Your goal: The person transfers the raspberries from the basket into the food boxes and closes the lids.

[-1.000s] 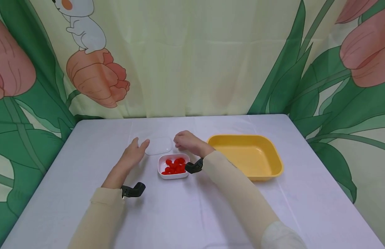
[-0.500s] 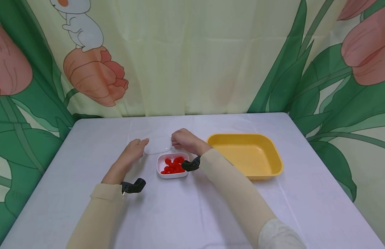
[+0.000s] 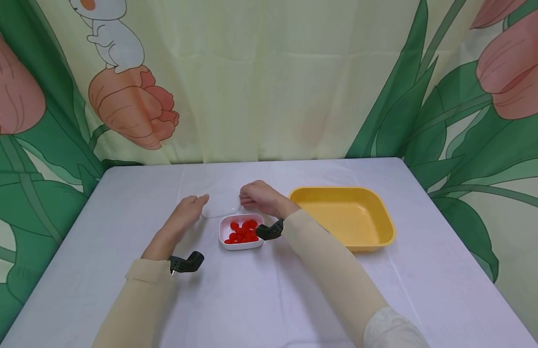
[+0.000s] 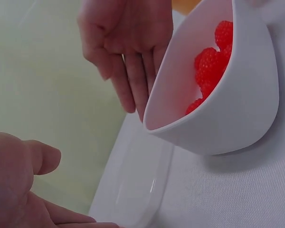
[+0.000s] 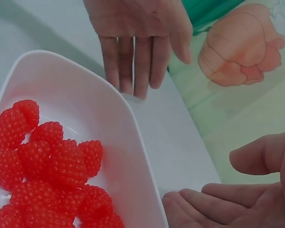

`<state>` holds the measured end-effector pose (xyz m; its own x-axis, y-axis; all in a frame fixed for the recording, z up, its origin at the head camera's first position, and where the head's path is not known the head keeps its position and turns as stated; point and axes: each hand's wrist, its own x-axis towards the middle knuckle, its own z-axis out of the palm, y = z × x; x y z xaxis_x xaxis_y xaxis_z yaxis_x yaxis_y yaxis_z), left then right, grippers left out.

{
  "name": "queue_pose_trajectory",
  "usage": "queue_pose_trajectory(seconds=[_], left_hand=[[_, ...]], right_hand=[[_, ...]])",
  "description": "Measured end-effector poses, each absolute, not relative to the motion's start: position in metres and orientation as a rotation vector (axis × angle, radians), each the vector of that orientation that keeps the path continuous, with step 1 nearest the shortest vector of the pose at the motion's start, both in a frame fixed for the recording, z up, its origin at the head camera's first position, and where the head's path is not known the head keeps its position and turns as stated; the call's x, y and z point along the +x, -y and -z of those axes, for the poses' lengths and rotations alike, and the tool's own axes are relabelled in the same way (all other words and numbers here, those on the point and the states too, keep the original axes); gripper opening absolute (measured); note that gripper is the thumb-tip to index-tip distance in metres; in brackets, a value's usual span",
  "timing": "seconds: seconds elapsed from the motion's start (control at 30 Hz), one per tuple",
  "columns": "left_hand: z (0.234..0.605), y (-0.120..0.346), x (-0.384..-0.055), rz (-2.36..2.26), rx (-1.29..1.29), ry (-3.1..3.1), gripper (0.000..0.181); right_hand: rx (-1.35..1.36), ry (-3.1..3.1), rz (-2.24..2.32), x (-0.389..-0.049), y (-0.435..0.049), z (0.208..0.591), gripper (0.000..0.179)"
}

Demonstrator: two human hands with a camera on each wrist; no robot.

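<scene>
A clear lid (image 3: 221, 204) lies flat on the table behind a small white box (image 3: 242, 246). Several red raspberries (image 5: 69, 164) sit inside that box. At the lid's left edge is my left hand (image 3: 186, 212), its fingers straight and thumb spread. My right hand (image 3: 266, 199) is at the opposite edge, fingers extended and palm facing inward, as the right wrist view shows. Fingertips of both hands are right at the lid's sides, low to the tablecloth. Part of the lid (image 4: 137, 185) appears beyond the box in the left wrist view.
A yellow tray (image 3: 342, 212) stands to the right, beside my right forearm. The table (image 3: 260, 299) wears a white cloth, and a printed curtain (image 3: 269, 87) hangs behind its far edge. Black cameras are strapped to both wrists.
The left hand's fingers have come in a little closer to the lid's left edge. The right hand stays almost in place; box, lid and tray keep their places.
</scene>
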<state>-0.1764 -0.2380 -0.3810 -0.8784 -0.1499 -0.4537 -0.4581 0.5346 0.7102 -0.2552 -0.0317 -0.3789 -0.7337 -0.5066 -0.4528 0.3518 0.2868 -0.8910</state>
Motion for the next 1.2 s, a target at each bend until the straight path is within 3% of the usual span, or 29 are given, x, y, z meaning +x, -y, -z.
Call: queue_pose_trajectory(seconds=[0.43,1.2], left_hand=[[0.372,0.232,-0.173,-1.356,-0.455,-2.510,0.072],[0.360,0.211,-0.159,-1.529,-0.383,-2.498,0.065]], right_hand=[[-0.157,-1.822,1.639,-0.254,0.014,0.368,0.051],[-0.205,-1.929,1.685,-0.235,-0.006,0.353,0.048]])
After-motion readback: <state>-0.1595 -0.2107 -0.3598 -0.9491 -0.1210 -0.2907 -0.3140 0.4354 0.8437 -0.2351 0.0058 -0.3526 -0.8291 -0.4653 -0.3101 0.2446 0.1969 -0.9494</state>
